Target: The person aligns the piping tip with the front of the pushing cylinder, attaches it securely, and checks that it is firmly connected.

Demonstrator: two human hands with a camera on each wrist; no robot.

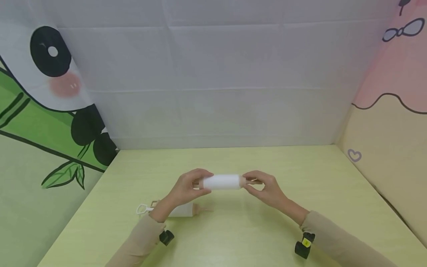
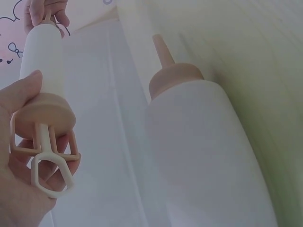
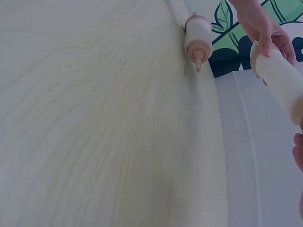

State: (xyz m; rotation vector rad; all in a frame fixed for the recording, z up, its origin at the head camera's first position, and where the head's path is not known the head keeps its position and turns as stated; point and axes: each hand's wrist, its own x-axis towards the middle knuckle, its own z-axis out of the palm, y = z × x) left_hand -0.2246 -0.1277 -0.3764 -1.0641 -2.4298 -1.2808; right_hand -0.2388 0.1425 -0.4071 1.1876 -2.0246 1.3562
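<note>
A white syringe with tan end caps is held level above the table between both hands. My left hand grips its handle end, where the left wrist view shows a tan collar and a cream plunger ring. At the other end, my right hand pinches the tan nozzle between thumb and fingers. A second, similar syringe lies on the table beneath the left forearm, which partly hides it. Its tan nozzle points right in the head view.
The pale wood-grain table reaches back to a grey-white cloth wall. Printed cartoon panels flank it, a green one on the left and a pink and cream one on the right. Small black cameras sit at both wrists.
</note>
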